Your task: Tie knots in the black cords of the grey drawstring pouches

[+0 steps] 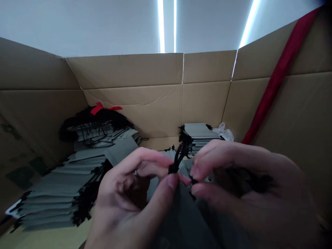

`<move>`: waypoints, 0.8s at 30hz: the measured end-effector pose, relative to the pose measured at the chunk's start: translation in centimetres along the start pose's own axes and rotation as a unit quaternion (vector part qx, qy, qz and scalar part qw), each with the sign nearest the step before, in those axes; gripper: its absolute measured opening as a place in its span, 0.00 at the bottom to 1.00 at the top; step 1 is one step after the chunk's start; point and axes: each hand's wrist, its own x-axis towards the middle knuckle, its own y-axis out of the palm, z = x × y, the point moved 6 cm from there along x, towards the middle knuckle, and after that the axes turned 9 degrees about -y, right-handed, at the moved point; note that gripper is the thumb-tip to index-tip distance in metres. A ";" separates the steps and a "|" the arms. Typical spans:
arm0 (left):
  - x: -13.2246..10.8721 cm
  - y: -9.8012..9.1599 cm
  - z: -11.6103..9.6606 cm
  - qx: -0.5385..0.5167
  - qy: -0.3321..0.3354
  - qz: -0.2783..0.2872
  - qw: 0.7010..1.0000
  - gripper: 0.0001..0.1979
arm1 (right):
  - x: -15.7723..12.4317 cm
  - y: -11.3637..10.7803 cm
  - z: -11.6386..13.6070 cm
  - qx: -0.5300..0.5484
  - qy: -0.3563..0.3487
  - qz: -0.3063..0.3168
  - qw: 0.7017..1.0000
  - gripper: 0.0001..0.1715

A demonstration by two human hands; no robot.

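My left hand (132, 197) is closed in a pinch, thumb and forefinger gripping a short black string (177, 160) that stands up between both hands. My right hand (238, 186) is also closed, its fingertips pinching the lower end of the same black string, just right of the left thumb. Under the hands lies a grey card tag (181, 214), dark and partly hidden by my palms. How the string joins the tag is hidden by the fingers.
A large cardboard box (155, 100) surrounds everything. Rows of grey tags with black strings (62, 190) lie at the left, another pile (98, 133) with a red tie (100, 108) behind, a small stack (198, 135) at the back. A red strip (275, 79) runs down the right wall.
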 end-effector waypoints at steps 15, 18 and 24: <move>2.3 0.3 0.8 -0.037 0.061 0.053 0.996 0.10 | 0.0 0.8 -0.1 -0.172 -0.093 -0.007 0.981 0.13; 2.8 0.4 0.5 -0.017 0.084 0.073 0.994 0.11 | 0.1 0.7 -0.6 -0.156 -0.070 -0.012 0.985 0.13; 3.0 -0.2 0.0 0.070 0.188 0.075 0.977 0.13 | 0.3 0.8 -1.6 -0.096 -0.038 -0.023 0.994 0.16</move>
